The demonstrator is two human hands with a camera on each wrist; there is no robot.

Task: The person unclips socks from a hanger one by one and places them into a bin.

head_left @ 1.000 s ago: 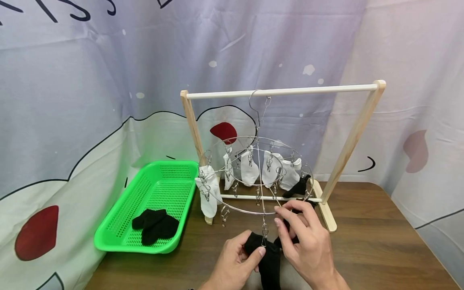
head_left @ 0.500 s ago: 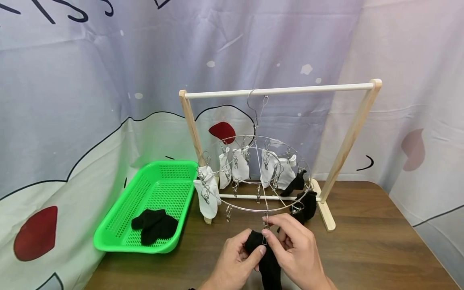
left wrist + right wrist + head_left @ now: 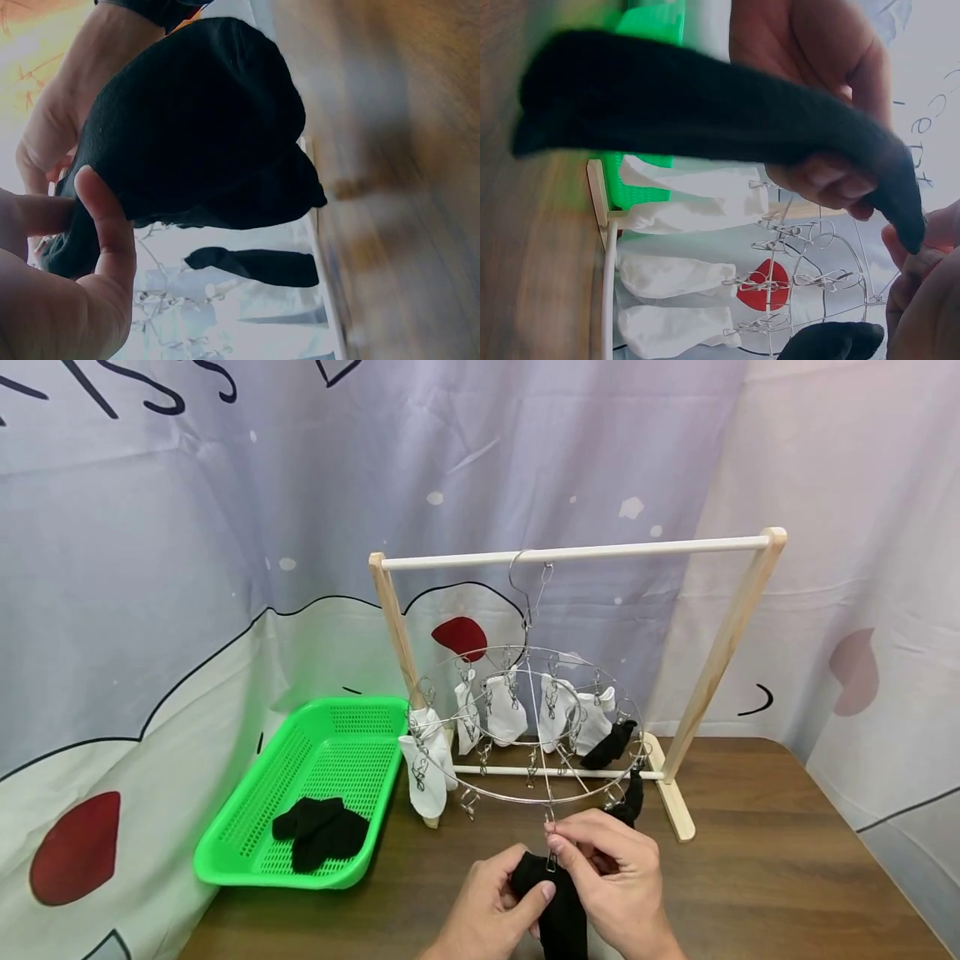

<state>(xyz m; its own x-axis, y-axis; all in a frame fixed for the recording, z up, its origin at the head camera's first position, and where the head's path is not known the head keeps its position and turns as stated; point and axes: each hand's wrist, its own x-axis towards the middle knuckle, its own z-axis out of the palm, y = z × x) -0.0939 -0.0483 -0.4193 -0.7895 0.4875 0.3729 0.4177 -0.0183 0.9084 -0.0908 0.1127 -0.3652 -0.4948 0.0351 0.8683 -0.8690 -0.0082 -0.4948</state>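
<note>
In the head view my left hand (image 3: 491, 902) pinches the cuff of a black sock (image 3: 564, 920) between thumb and fingers. My right hand (image 3: 618, 881) pinches a small metal clip (image 3: 552, 862) at that cuff, below the front of a round wire sock hanger (image 3: 510, 797). The sock dangles toe-down, its foot cut off by the frame's lower edge; the left wrist view shows the black sock (image 3: 195, 120) wide and close. White socks (image 3: 430, 768) and black socks (image 3: 609, 745) hang from other clips around the ring.
A wooden stand with a white crossbar (image 3: 637, 551) carries the hanger. To the left, a green plastic basket (image 3: 225, 827) holds a black sock bundle (image 3: 322, 831). Bare clips (image 3: 469, 806) dangle from the ring. The brown table (image 3: 787, 860) ends at a right edge before a printed curtain.
My right hand has moved left from the ring's right side to the clip at the sock's cuff. The hanger has swung slightly; my left hand keeps its hold on the sock.
</note>
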